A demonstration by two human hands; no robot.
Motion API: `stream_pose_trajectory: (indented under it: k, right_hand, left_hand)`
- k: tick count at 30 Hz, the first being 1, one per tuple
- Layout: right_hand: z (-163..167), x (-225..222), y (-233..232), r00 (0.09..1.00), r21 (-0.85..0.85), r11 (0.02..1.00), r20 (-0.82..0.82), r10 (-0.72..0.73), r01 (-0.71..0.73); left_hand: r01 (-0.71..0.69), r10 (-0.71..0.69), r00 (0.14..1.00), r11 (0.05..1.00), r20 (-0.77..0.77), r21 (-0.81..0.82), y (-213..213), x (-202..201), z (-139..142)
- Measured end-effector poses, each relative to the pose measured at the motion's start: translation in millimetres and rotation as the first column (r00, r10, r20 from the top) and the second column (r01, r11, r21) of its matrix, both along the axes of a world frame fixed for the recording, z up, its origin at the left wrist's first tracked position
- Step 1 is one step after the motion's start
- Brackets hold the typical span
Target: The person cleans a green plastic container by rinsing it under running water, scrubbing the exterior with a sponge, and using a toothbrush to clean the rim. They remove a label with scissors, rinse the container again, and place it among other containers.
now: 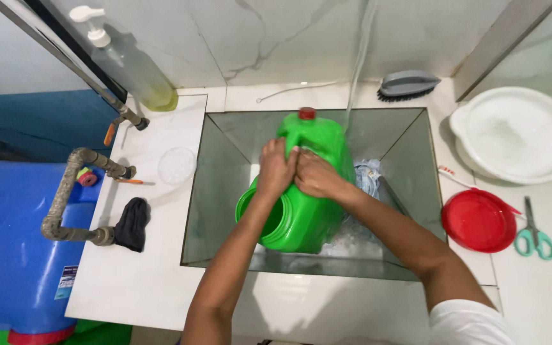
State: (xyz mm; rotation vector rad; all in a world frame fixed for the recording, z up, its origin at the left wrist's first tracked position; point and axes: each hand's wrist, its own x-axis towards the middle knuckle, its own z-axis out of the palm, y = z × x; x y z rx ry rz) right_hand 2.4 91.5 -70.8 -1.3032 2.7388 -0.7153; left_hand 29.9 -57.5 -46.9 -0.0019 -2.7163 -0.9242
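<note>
A big green plastic jug [308,191] with a red cap [306,114] lies on its side in the sunken sink [218,185], its wide open mouth toward me. My left hand [275,167] grips the jug's upper side. My right hand [314,174] presses on the jug right beside the left one, fingers touching. A thin stream of water [356,70] falls past the jug's right side. A light blue cloth [370,176] and suds lie in the sink behind the jug, partly hidden.
On the left counter stand a pump soap bottle [132,67], a clear round lid [177,165], a black cloth [132,223] and metal pipes [65,198]. On the right are a grey scrub brush [407,84], a white basin [515,133], a red bowl [478,220] and green-handled scissors [533,233]. A blue drum [14,243] stands at far left.
</note>
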Motion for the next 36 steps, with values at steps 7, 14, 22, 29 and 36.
stream_pose_trajectory:
  k: [7,14,22,29,36]
  right_hand:
    - [-9,-13,45,0.998,-0.344,0.939,0.055,0.017,0.003]
    - [22,18,151,0.901,-0.384,0.876,0.417,-0.115,0.290]
    - [45,-20,189,0.599,-0.424,0.567,0.784,-0.161,0.707]
    - [2,18,117,0.552,-0.680,0.431,-0.046,-0.832,0.593]
    - [-8,22,92,0.723,-0.432,0.816,-0.409,-0.557,0.385]
  left_hand:
    - [0.138,-0.138,0.990,0.984,0.015,-0.109,60,-50,4]
    - [-0.143,0.141,0.990,0.977,-0.021,-0.157,90,-54,23]
    - [0.185,-0.114,0.979,0.843,0.167,-0.506,74,-57,38]
    - [0.087,-0.042,0.989,0.937,0.138,-0.338,86,-46,24]
    - [0.093,-0.051,0.979,0.974,0.198,-0.209,86,-30,20]
